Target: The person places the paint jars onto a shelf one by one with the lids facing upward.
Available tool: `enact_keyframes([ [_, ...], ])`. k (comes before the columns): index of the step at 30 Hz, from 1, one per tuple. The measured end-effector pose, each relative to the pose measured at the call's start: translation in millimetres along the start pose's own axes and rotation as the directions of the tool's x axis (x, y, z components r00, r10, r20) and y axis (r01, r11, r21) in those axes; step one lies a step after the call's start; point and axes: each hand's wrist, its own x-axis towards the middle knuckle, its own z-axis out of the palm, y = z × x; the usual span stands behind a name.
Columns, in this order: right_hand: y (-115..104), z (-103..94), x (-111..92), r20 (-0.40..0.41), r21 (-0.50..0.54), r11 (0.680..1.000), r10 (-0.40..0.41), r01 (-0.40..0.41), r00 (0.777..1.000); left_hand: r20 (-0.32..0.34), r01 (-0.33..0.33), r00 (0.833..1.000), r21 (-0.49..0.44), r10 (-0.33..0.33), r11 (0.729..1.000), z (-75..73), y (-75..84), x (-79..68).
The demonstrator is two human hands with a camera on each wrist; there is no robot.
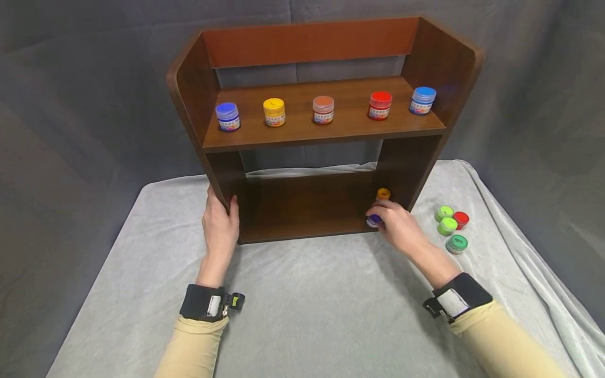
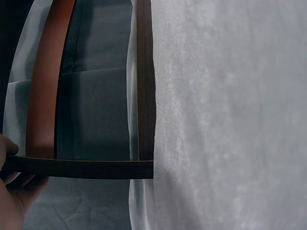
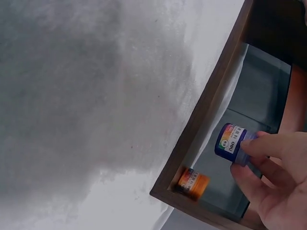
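A dark brown wooden shelf (image 1: pixel 326 140) with two levels stands on the cloth. My left hand (image 1: pixel 221 224) grips the front edge of its left side panel, with the thumb on the inner face; the left wrist view shows the fingers (image 2: pixel 33 188) around that panel. Between thumb and fingers, my right hand (image 1: pixel 399 224) pinches a dark blue paint jar (image 3: pixel 229 143) by its lid end. In the head view this jar is at the lower shelf's right front, partly hidden by the fingers. Behind it, an orange paint jar (image 3: pixel 193 184) sits in the lower right corner.
Along the upper level stand a blue-violet jar (image 1: pixel 228 116), a yellow jar (image 1: pixel 274 112), an orange-brown jar (image 1: pixel 323 110), a red jar (image 1: pixel 380 105) and a blue jar (image 1: pixel 422 101). Right of the shelf, several green and red jars (image 1: pixel 457 243) are on the grey cloth (image 1: pixel 321 310).
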Motion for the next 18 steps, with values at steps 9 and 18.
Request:
enact_keyframes([
  [9, 5.1, 10.9, 9.9, -0.013, 0.039, 0.999, 0.028, -0.027, 1.0, -0.027, -0.026, 0.999, 0.001, 0.026, 1.0, 2.4, -3.5, -0.9],
  [18, 5.0, 20.4, 23.9, -0.014, 0.001, 1.0, 0.019, -0.019, 1.0, -0.04, -0.019, 0.999, 0.012, 0.019, 1.0, 2.4, -2.2, -0.7],
])
